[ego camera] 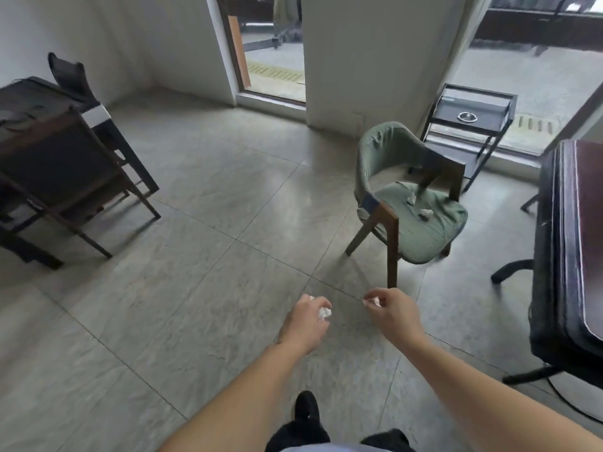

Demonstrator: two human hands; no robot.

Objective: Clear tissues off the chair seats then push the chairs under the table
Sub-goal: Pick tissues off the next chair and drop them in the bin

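A green upholstered chair with dark wooden legs stands on the floor ahead and to the right. On its seat lie small crumpled tissues, one near the middle and one further back. My left hand grips a white crumpled tissue low over the floor. My right hand pinches another small tissue at its fingertips. Both hands hang well short of the chair. A dark table fills the right edge.
At the left stand a dark wooden chair and a dark table. A black metal side cart with an ashtray stands behind the green chair by the glass door. Grey tiled floor spreads through the middle. My shoe shows at the bottom.
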